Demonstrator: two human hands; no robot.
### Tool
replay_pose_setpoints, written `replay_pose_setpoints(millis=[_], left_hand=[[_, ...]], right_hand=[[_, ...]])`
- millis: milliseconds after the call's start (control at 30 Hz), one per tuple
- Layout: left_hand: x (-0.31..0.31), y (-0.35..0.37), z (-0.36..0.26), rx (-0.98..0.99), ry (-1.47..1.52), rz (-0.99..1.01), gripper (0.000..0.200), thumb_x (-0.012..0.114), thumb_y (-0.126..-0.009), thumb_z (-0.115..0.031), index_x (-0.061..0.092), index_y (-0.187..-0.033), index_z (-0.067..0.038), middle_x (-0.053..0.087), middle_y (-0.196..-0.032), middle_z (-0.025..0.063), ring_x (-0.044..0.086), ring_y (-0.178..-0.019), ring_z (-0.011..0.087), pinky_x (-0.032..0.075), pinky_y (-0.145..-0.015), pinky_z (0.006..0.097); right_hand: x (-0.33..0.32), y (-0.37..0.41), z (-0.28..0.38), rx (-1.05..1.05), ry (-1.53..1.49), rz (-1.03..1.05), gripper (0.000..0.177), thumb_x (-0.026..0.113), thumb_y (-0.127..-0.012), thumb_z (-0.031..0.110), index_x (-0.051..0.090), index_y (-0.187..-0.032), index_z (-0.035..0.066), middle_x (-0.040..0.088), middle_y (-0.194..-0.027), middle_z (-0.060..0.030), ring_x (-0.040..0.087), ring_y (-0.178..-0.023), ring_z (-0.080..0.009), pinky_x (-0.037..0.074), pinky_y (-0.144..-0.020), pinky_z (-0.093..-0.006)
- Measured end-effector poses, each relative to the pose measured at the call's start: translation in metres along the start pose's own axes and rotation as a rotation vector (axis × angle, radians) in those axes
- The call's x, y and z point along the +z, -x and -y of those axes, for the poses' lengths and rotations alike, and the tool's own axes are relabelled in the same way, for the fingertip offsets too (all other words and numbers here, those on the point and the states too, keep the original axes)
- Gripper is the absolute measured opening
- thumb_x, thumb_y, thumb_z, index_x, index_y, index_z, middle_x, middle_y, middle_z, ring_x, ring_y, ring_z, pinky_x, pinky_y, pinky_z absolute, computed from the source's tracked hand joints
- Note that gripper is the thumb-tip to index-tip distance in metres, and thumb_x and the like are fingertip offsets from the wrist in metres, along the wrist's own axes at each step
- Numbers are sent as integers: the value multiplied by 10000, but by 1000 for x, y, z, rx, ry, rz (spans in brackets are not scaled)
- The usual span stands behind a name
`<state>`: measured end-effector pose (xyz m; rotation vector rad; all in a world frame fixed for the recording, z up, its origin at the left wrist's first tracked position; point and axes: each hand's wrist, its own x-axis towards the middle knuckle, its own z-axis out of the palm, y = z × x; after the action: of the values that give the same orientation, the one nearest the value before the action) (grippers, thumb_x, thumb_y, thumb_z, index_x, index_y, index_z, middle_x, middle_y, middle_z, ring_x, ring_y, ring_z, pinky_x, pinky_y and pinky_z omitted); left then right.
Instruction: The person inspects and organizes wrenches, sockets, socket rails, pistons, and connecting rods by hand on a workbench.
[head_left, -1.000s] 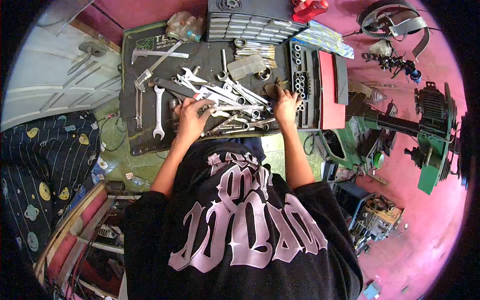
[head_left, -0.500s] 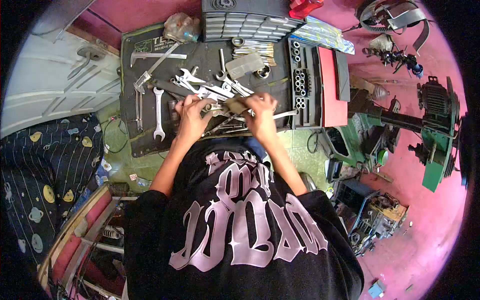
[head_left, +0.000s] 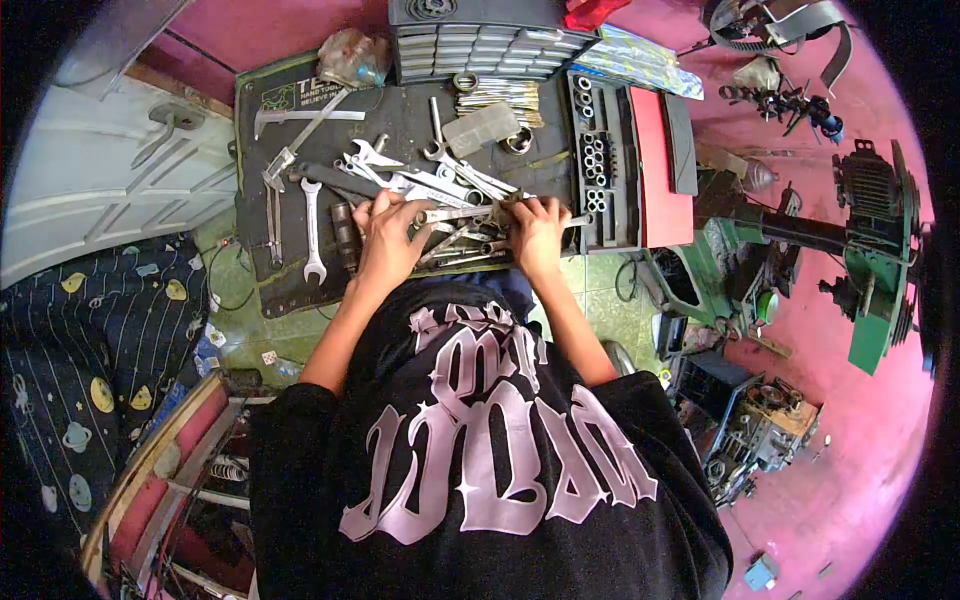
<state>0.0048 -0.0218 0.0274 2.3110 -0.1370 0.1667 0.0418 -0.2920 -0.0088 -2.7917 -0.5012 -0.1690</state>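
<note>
Over the front part of the dark tool mat, a long silver wrench [head_left: 455, 214] lies roughly level between my two hands. My left hand [head_left: 388, 238] is closed on its left end, thumb and fingers pinching it. At the other side my right hand [head_left: 540, 235] is curled round a brownish rag [head_left: 506, 210] pressed against the wrench; most of the rag is hidden by the fingers. Beneath and behind the hands is a pile of loose silver wrenches [head_left: 430, 187]. A large open-ended wrench [head_left: 312, 230] lies apart, left of my left hand.
A caliper [head_left: 310, 135] lies at the mat's left. Behind the pile are a clear plastic box [head_left: 482, 128], a row of thin rods [head_left: 498, 102] and a drawer cabinet [head_left: 490, 52]. A socket tray [head_left: 606, 215] stands right; a green machine [head_left: 872, 270] stands farther right.
My right hand has moved right along the wrench, taking the rag with it, and more of the wrench shows. The left hand stays near the same place. The view has shifted slightly.
</note>
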Motion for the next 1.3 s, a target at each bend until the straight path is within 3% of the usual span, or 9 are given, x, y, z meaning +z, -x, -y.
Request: replay_pose_setpoints(millis=[100,167,267,400,600,800,967,1133,1300], left_hand=[[1,-1,-3,-15,-21,-7,290,825,-801,-124,747,-1081,-127,726,-960,58,599,-1100,279,314,-997,462],[-1,-1,-4,1,-34,5,298,802,-812,-111,745,-1101,-64,699,-969,77,605,-1057,266,317,-990,443],[6,3,7,9,-47,-12,288,823,-795,-130,747,-1072,-110,714,-946,78,599,-1078,283,318,-985,465],[5,5,6,22,-54,-25,285,818,-796,-124,750,-1072,-104,707,-926,88,599,-1074,286,318,-977,461],[3,4,2,25,-21,-3,297,816,-793,-116,754,-1083,-105,712,-928,95,601,-1082,291,317,-968,459],[4,0,2,30,-55,13,408,816,-764,-82,727,-1163,-75,724,-997,114,604,-1111,298,325,-990,472],[5,2,4,33,-80,3,706,805,-680,4,624,-1357,-81,695,-1129,142,593,-1148,320,320,-1040,472],[4,3,7,42,-76,-7,743,806,-665,6,611,-1375,-90,681,-1142,136,589,-1157,312,321,-1044,469],[6,4,13,65,-46,-3,684,802,-655,3,653,-1315,-93,676,-1118,132,586,-1160,310,321,-1043,467]], right_hand=[[-10,-11,32,-12,-127,47,420,708,-743,46,746,-1149,148,689,-1091,-75,550,-1117,-346,361,-1033,-527],[-21,-15,61,-85,-190,30,443,735,-729,43,733,-1162,140,683,-1068,-67,564,-1112,-327,370,-1011,-517],[-27,-21,88,-200,-312,9,404,716,-741,29,721,-1131,135,684,-1114,-64,573,-1131,-326,383,-1008,-517],[-20,-24,77,-176,-367,-23,399,726,-754,44,734,-1136,156,681,-1114,-48,574,-1127,-314,387,-1004,-502],[-8,-18,39,0,-152,36,304,711,-802,85,748,-1100,134,681,-1110,-80,546,-1128,-358,381,-997,-545],[-26,-28,82,-171,-313,32,303,724,-730,61,734,-1031,101,680,-1069,-94,561,-1098,-357,404,-977,-526],[-28,-35,110,-265,-376,53,273,728,-711,43,721,-981,79,682,-1036,-100,570,-1077,-357,405,-973,-510],[-23,-41,100,-120,-578,163,328,725,-709,13,726,-1029,84,716,-1019,-75,584,-1071,-326,393,-958,-457],[-32,-40,100,-238,-479,176,323,738,-715,29,717,-1031,91,651,-979,-78,565,-1057,-331,386,-961,-468]])
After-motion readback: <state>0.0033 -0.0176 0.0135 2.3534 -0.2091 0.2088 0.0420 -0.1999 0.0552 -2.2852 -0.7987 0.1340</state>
